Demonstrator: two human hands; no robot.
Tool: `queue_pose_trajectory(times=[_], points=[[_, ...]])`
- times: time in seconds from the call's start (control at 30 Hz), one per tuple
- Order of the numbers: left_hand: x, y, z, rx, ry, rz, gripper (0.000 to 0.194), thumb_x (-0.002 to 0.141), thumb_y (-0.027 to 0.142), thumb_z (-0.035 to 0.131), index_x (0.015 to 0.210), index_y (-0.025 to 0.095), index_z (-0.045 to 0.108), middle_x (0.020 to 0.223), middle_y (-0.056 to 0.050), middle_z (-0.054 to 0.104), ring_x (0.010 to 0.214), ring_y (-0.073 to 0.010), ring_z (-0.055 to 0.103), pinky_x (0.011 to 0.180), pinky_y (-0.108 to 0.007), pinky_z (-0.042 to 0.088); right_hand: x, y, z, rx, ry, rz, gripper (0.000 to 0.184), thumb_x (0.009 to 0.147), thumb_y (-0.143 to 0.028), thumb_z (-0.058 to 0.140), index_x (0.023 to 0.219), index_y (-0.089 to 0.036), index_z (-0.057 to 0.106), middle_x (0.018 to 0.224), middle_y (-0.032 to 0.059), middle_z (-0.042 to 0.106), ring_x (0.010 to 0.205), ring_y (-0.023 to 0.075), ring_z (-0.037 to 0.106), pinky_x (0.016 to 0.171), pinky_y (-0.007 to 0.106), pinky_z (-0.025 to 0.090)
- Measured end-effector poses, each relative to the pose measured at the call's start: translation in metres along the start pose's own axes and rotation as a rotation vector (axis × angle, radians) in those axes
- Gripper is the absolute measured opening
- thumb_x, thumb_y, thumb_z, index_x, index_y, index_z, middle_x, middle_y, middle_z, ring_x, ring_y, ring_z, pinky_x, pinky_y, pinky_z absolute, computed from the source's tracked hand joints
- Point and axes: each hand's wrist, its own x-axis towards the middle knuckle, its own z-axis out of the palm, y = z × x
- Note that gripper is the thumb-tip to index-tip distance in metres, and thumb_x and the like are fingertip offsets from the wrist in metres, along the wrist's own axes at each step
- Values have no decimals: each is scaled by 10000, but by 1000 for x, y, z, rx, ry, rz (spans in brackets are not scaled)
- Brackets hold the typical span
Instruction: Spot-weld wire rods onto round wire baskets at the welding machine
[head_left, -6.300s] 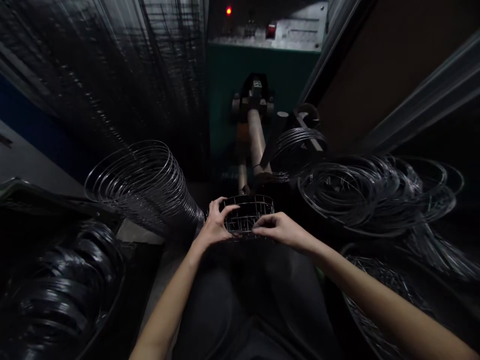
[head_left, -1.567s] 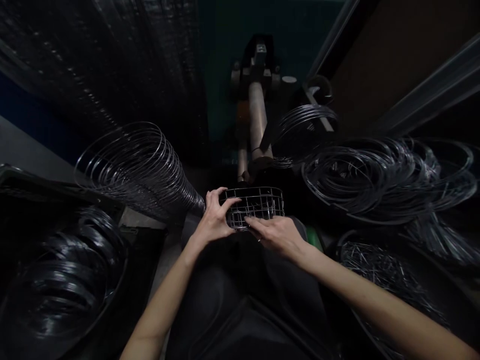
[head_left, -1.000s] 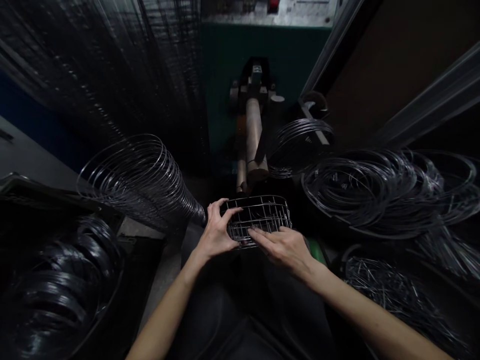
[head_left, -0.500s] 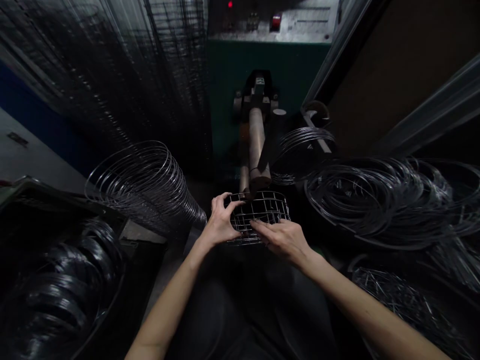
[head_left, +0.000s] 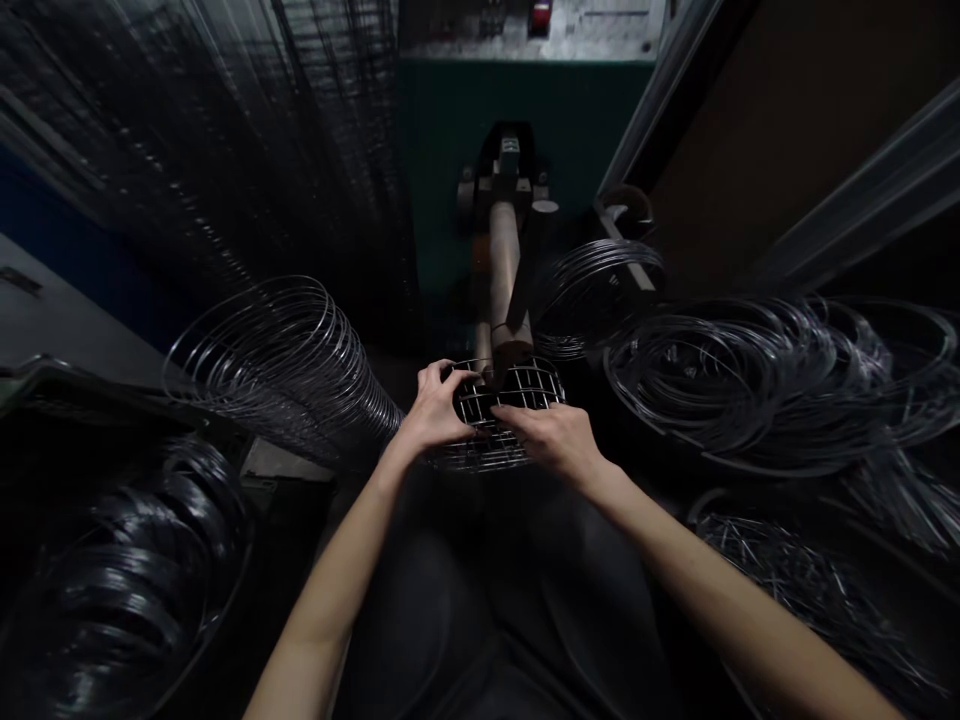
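Note:
A round wire-mesh basket (head_left: pixel 517 385) sits just under the tip of a horizontal metal arm (head_left: pixel 504 275) of a green machine. My left hand (head_left: pixel 433 408) grips the basket's left rim with the fingers curled over the wire. My right hand (head_left: pixel 553 440) lies on the basket's near wall, fingers closed against the mesh. The arm's round end touches or nearly touches the basket's far rim; I cannot tell which.
A long coil of wire rings (head_left: pixel 277 365) lies to the left. Loose wire hoops (head_left: pixel 750 385) pile up on the right, with short wire pieces (head_left: pixel 795 580) below them. A dark tub of rings (head_left: pixel 120 580) stands at lower left. The machine's control panel (head_left: pixel 540 25) is at the top.
Both hands have carried the basket forward and up against the tip of the machine arm. The basket has tilted so its near wall faces me more.

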Motion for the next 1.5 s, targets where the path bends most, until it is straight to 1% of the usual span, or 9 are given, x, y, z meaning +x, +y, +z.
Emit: queue_pose_trajectory(times=[0.2, 0.53, 0.73, 0.87, 1.0, 1.13, 1.23, 1.33, 1.5], points=[[7, -10, 2, 30, 44, 77, 808, 471, 356, 878, 1197, 224, 548, 1239, -114, 361, 1228, -356, 343, 1043, -547, 363, -6, 6, 3, -43, 98, 96, 286, 971, -250, 436, 1086, -283, 696, 1132, -1, 686, 797, 139, 654, 603, 229, 389], [41, -24, -5, -21, -11, 34, 813, 472, 403, 881, 1195, 238, 548, 1279, -106, 379, 1249, -353, 356, 1067, -526, 346, 24, 18, 6, 19, 132, 274, 191, 916, -342, 539, 955, -266, 711, 965, 21, 612, 658, 109, 549, 478, 213, 301], [8, -53, -4, -76, -18, -34, 1229, 430, 547, 875, 1448, 290, 235, 1513, -160, 101, 1402, -436, 97, 1100, -634, 197, -8, 14, -26, 353, 261, 341, 363, 974, -402, 361, 1000, -209, 668, 917, 65, 585, 812, 174, 590, 717, 277, 465], [-15, -81, 13, -269, 38, -30, 1259, 495, 571, 842, 1474, 240, 122, 1504, -177, 174, 1413, -376, 159, 1143, -566, 190, -57, 14, -30, 466, 56, 381, 428, 979, -425, 266, 893, -222, 633, 866, 54, 626, 838, 195, 604, 783, 326, 478], [-14, -94, 35, -429, 184, 3, 1256, 503, 582, 832, 1465, 220, 111, 1481, -182, 217, 1395, -333, 248, 1143, -509, 245, -121, 20, 16, 444, -256, 381, 355, 935, -422, 336, 826, -216, 604, 755, 64, 634, 719, 213, 633, 675, 331, 512], [-15, -91, 38, -550, 248, -44, 1266, 464, 562, 854, 1445, 265, 111, 1437, -166, 266, 1351, -321, 334, 1085, -494, 357, -166, 37, 48, 452, -384, 352, 313, 889, -320, 357, 803, -216, 640, 767, 89, 675, 717, 227, 667, 667, 338, 538], [-27, -82, 28, -479, 245, 27, 1278, 408, 526, 884, 1433, 283, 159, 1408, -147, 296, 1316, -328, 371, 1079, -512, 360, -147, 32, 27, 534, -299, 370, 288, 882, -343, 413, 942, -218, 666, 933, 100, 713, 861, 251, 682, 776, 383, 545], [-44, -67, 14, -316, 224, 136, 1231, 414, 490, 894, 1420, 296, 211, 1379, -133, 338, 1298, -333, 366, 1088, -536, 336, -91, 4, -16, 677, -223, 401, 374, 862, -416, 531, 1183, -242, 613, 1153, 76, 665, 1036, 250, 634, 907, 392, 500], [-60, -40, 0, -169, 192, 224, 1032, 536, 444, 861, 1384, 282, 297, 1359, -132, 338, 1271, -332, 360, 1048, -552, 365, -6, -32, -45, 947, -450, 379, 276, 801, -435, 634, 902, -192, 715, 864, 33, 713, 811, 195, 655, 735, 287, 513]])
